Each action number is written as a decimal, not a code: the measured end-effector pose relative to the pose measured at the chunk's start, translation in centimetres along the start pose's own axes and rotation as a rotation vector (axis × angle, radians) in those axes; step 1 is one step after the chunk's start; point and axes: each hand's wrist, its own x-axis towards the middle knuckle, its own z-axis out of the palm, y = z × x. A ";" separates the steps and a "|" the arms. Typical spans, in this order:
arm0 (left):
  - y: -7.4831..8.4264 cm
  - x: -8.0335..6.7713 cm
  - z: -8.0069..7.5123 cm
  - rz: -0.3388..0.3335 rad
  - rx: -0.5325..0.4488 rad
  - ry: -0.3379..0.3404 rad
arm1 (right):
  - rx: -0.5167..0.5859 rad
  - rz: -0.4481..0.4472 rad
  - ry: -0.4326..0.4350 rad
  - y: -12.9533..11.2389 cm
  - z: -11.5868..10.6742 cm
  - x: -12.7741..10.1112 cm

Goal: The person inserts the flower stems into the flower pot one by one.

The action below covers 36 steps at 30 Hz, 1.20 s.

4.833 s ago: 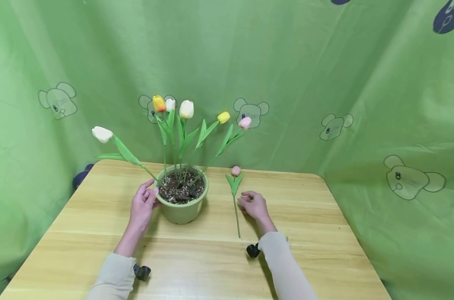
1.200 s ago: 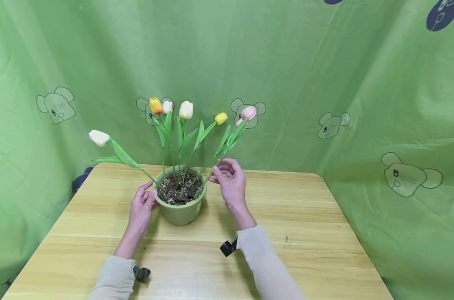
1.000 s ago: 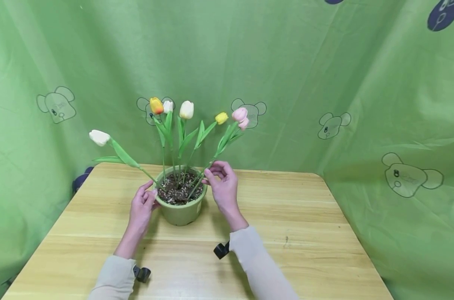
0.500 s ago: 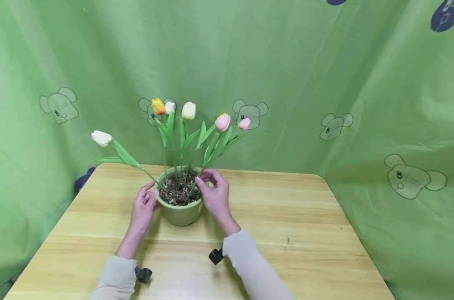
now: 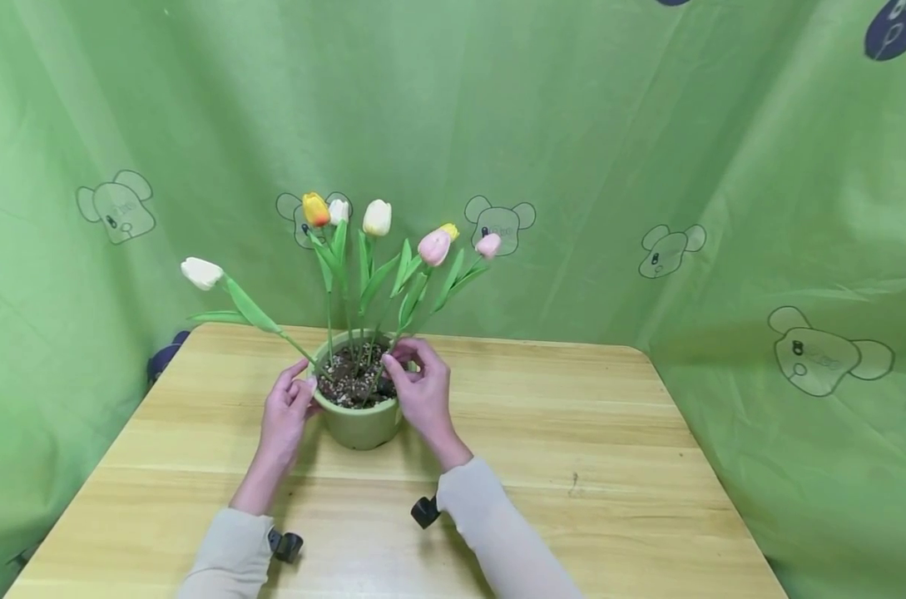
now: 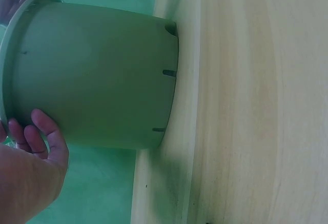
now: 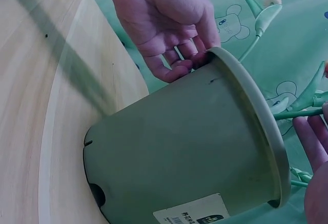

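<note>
A green plastic pot [image 5: 358,428] of dark, speckled soil [image 5: 345,383] stands on the wooden table. My left hand [image 5: 286,408] grips its left rim, thumb at the lip and fingers curled against the outer wall [image 6: 97,75] in the left wrist view. Over the right rim, my right hand [image 5: 425,389] pinches the stem of a pink tulip [image 5: 433,248]; the stem's lower end reaches the soil. The right wrist view shows these fingers [image 7: 312,137] on the green stem [image 7: 297,114] above the rim. Part of the soil is hidden behind my right hand.
Other tulips rise from the pot: an orange-yellow one [image 5: 315,210], white ones, a yellow one [image 5: 450,230] partly behind the held bloom, and another pink one [image 5: 487,245]. One white tulip [image 5: 201,273] leans far left. A green curtain [image 5: 572,125] hangs around the table [image 5: 572,433].
The pink tulip that lay on the table was picked up by my right hand and carried left over the pot, its stem lowered to the soil. My left hand keeps its grip.
</note>
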 end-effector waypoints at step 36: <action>0.4 -0.2 0.1 -0.009 0.017 -0.011 | -0.195 0.069 -0.189 0.6 0.2 -0.3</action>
